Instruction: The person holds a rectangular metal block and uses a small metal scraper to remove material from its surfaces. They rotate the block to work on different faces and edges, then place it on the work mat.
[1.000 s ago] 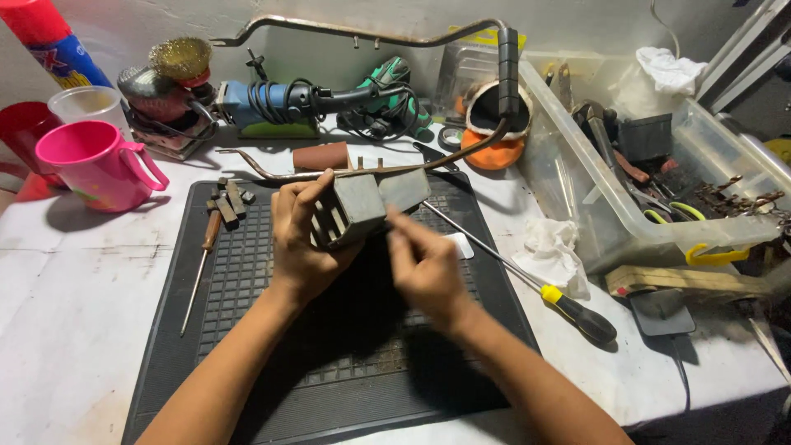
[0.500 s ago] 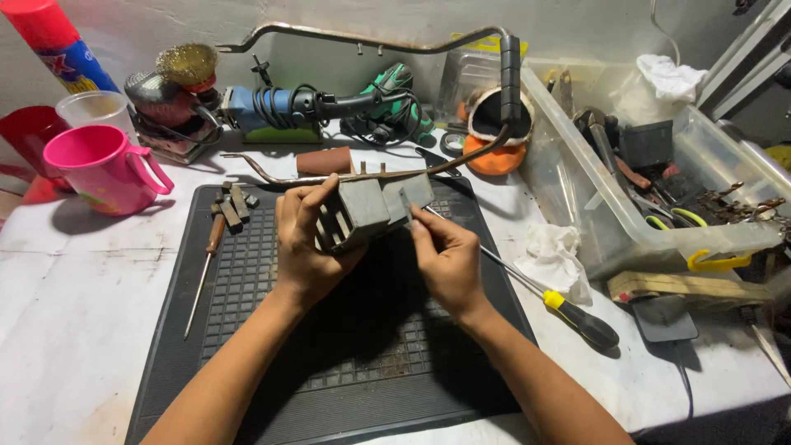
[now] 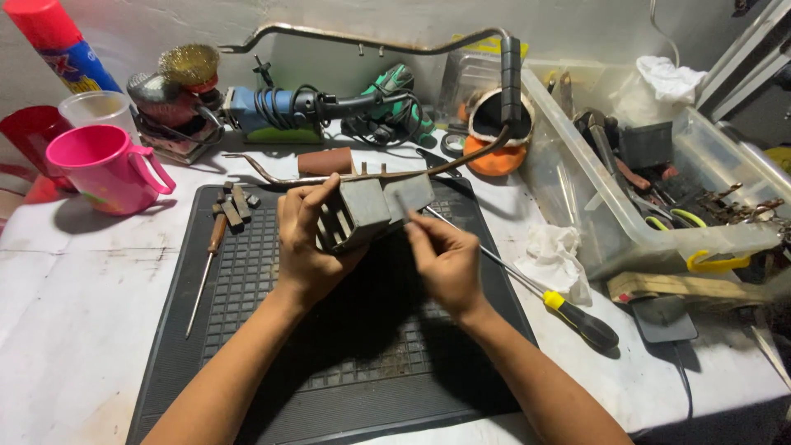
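Note:
My left hand (image 3: 303,239) grips a grey metal block with cooling fins (image 3: 367,212) and holds it tilted above a black ribbed rubber mat (image 3: 346,363). Thin metal pins stick up from the block's top edge. My right hand (image 3: 445,259) is at the block's right face, its fingertips touching the flat grey side. A long screwdriver with a black and yellow handle (image 3: 568,309) lies on the table just right of my right hand.
A thin awl with a wooden handle (image 3: 206,268) and several small metal pieces (image 3: 233,208) lie on the mat's left part. Pink mug (image 3: 107,169), clear cup, spray can at far left. Power tools (image 3: 280,111) at the back. A clear plastic bin of tools (image 3: 659,173) stands right.
My right hand has slid from the block's lower front to its right side, fingers now pinching near the flat face. My left hand keeps its grip, tilting the block slightly.

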